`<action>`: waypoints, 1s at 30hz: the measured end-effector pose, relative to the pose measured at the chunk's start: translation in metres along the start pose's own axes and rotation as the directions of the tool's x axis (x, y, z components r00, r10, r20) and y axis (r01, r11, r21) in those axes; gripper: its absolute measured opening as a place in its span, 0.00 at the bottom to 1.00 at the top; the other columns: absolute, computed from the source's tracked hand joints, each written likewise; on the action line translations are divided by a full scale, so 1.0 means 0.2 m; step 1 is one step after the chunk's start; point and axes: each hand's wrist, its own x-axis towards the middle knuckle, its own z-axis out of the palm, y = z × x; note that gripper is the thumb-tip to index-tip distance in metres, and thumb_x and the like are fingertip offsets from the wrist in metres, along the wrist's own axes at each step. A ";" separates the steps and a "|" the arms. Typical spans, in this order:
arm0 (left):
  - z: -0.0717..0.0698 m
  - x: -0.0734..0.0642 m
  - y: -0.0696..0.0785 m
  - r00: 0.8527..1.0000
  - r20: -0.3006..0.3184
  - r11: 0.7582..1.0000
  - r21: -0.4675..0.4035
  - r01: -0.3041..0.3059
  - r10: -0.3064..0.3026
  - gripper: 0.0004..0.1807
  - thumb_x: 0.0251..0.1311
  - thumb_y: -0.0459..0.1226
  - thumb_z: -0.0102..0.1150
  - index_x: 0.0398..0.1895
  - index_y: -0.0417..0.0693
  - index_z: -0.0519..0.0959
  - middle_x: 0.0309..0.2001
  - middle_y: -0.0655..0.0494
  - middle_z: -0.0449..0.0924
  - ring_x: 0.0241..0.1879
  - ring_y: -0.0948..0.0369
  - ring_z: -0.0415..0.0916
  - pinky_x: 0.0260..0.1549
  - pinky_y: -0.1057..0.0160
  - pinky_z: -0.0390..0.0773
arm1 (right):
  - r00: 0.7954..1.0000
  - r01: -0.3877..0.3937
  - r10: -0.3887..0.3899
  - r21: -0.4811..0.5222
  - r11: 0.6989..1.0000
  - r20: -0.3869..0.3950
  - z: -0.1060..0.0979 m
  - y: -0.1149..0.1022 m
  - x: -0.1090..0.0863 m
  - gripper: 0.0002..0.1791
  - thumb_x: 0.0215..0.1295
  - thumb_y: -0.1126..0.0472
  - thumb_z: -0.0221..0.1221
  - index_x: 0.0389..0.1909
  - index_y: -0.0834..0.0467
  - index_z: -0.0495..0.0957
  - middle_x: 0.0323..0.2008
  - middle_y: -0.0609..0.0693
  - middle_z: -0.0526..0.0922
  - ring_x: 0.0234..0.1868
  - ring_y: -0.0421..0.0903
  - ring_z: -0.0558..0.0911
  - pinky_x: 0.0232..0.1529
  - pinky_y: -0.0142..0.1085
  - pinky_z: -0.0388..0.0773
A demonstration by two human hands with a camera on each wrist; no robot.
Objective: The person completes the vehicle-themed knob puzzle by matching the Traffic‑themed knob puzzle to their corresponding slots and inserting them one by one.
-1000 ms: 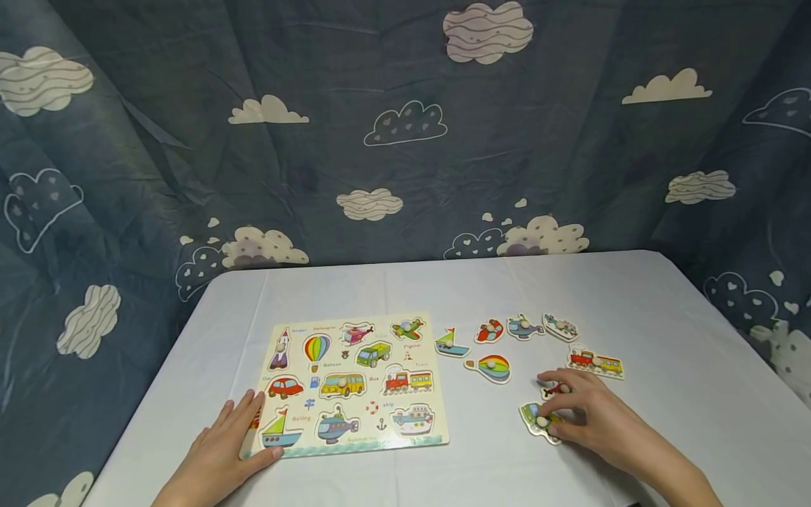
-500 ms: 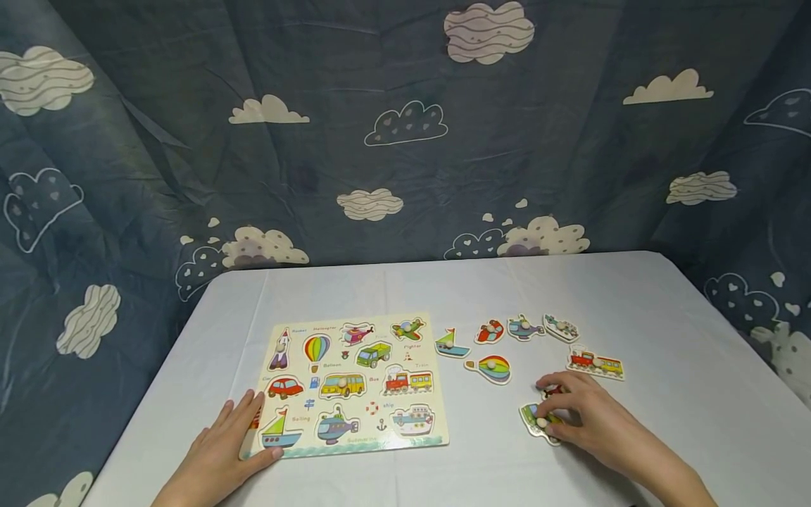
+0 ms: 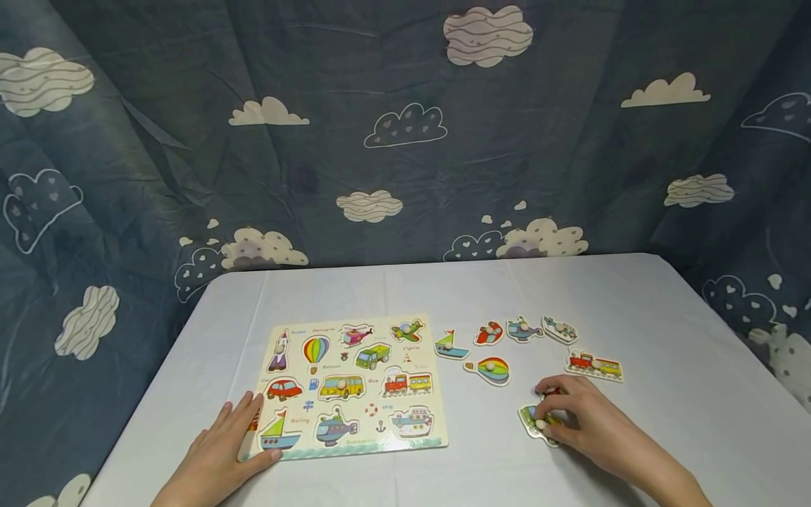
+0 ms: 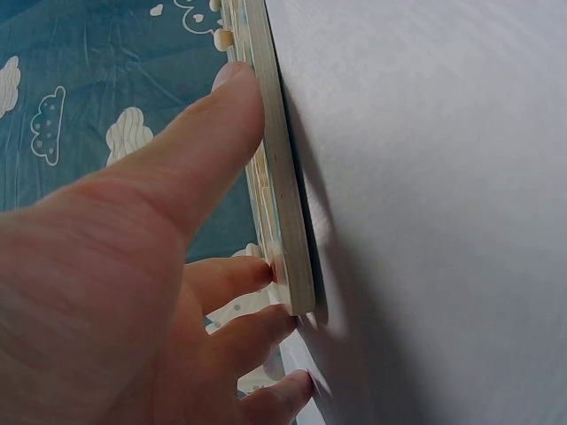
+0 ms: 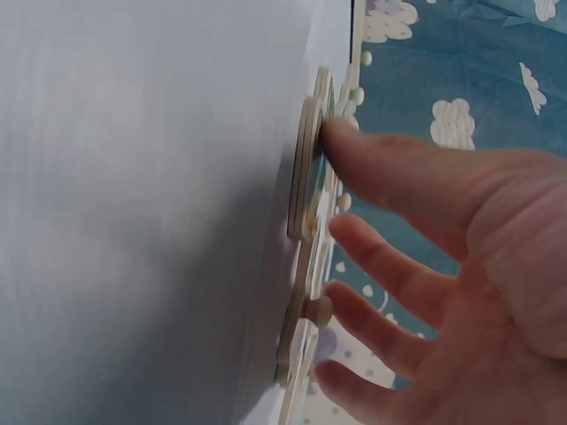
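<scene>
My left hand lies with extended fingers over the lower left corner of a wooden peg puzzle board. In the left wrist view, its thumb rests along the edge of the board. My right hand pinches the knob of a green truck puzzle piece with thumb and index finger, low over the table. A red puzzle piece is mostly hidden under its fingers. The right wrist view has the thumb against the truck piece, and a knobbed piece near the other fingertips.
Right of the board lie a sailboat piece, a balloon piece, a red car piece, a submarine piece, a ship piece and a train piece. A cloud-print cloth hangs behind the white table.
The right hand's fingers have drawn slightly further over the red piece, hiding more of it. The left hand, the board and the other pieces stay put.
</scene>
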 end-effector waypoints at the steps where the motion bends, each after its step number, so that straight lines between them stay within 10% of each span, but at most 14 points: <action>1: 0.00 0.00 0.00 1.000 0.000 1.000 0.001 -0.002 0.002 0.59 0.50 0.67 0.63 0.74 0.35 0.57 0.72 0.32 0.54 0.70 0.29 0.46 0.54 0.22 0.54 | 1.000 -0.002 0.002 -0.007 1.000 0.000 0.00 0.00 0.00 0.18 0.50 0.61 0.75 0.27 0.33 0.80 0.49 0.42 0.76 0.56 0.53 0.72 0.58 0.57 0.66; 30: 0.00 -0.02 0.00 1.000 -0.006 1.000 -0.020 0.010 -0.010 0.59 0.49 0.69 0.61 0.75 0.39 0.57 0.73 0.34 0.53 0.70 0.29 0.45 0.55 0.22 0.52 | 0.976 0.134 -0.130 0.012 0.991 -0.176 0.01 -0.06 -0.02 0.24 0.47 0.64 0.76 0.31 0.31 0.77 0.47 0.40 0.76 0.49 0.42 0.73 0.49 0.45 0.71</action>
